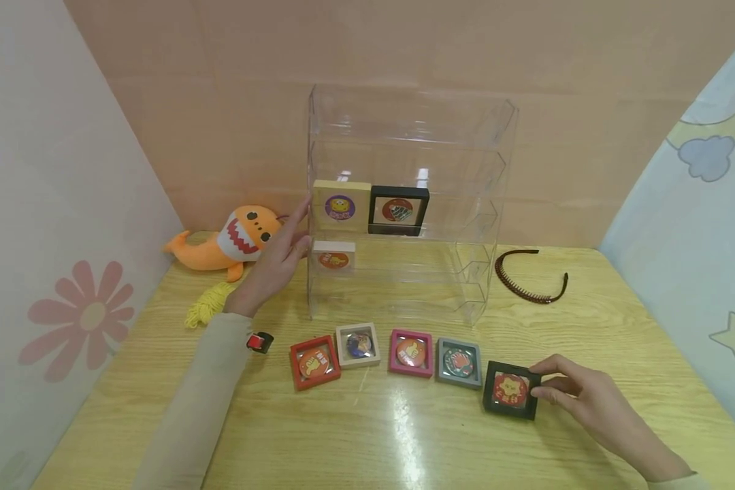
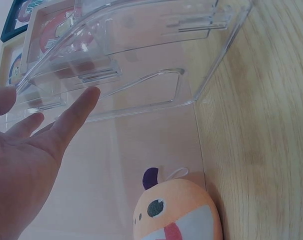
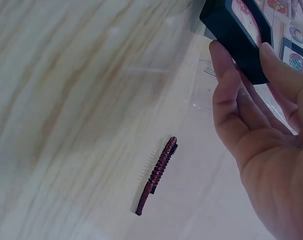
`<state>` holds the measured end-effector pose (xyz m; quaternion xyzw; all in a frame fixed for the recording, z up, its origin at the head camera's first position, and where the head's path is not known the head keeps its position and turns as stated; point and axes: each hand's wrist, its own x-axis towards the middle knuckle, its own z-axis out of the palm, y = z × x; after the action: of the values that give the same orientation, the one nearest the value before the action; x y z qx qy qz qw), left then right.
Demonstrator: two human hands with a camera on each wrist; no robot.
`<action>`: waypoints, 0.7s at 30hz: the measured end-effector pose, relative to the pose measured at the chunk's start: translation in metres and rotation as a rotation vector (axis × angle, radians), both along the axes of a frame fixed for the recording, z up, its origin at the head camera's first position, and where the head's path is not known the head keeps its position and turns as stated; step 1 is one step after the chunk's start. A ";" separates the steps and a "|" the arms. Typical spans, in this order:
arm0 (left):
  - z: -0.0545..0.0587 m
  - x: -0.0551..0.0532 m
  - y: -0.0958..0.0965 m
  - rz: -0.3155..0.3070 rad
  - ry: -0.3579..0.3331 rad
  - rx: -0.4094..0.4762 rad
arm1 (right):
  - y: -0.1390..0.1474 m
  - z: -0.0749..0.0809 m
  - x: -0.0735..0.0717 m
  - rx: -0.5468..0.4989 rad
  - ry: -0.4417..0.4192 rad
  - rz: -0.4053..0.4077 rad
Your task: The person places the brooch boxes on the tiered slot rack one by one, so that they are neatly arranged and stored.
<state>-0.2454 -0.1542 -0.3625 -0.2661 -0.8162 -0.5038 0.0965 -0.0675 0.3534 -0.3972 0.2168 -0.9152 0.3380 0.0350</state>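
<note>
My right hand (image 1: 588, 401) pinches the right edge of a black square display frame (image 1: 493, 406) with a red round badge inside, thumb in front and fingers behind. In the right wrist view the same black frame (image 3: 236, 37) sits between thumb and fingers. My left hand (image 1: 275, 262), fingers extended, lies against the left side of a clear acrylic tiered rack (image 1: 404, 133). On one tier stand a cream frame (image 1: 358, 221) with a purple badge and a black frame (image 1: 425, 211). One tier lower is a white frame (image 1: 348, 248) with an orange badge.
In front of the rack lie a red frame (image 1: 295, 376), a white frame (image 1: 375, 354), a pink frame (image 1: 394, 364) and a grey frame (image 1: 478, 361). Left are an orange plush shark (image 1: 205, 255), yellow yarn (image 1: 210, 304) and a small black-and-red item (image 1: 259, 342); right, a dark headband (image 1: 514, 289).
</note>
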 end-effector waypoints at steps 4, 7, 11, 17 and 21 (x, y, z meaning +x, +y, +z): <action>0.004 0.003 0.003 -0.012 -0.007 0.008 | -0.002 0.003 0.001 0.013 0.058 -0.023; 0.014 0.011 0.006 -0.018 -0.010 0.004 | -0.005 0.006 0.000 0.025 0.123 -0.052; 0.016 0.012 0.006 -0.014 -0.019 -0.001 | -0.011 0.010 -0.001 0.035 0.199 -0.096; 0.002 0.002 0.001 -0.003 -0.015 0.004 | -0.021 0.016 -0.002 0.007 0.268 -0.107; 0.000 0.000 0.000 -0.007 0.000 -0.001 | -0.029 0.019 -0.005 -0.027 0.320 -0.072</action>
<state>-0.2456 -0.1547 -0.3627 -0.2689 -0.8154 -0.5039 0.0946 -0.0729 0.3248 -0.3778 0.2347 -0.9004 0.3098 0.1954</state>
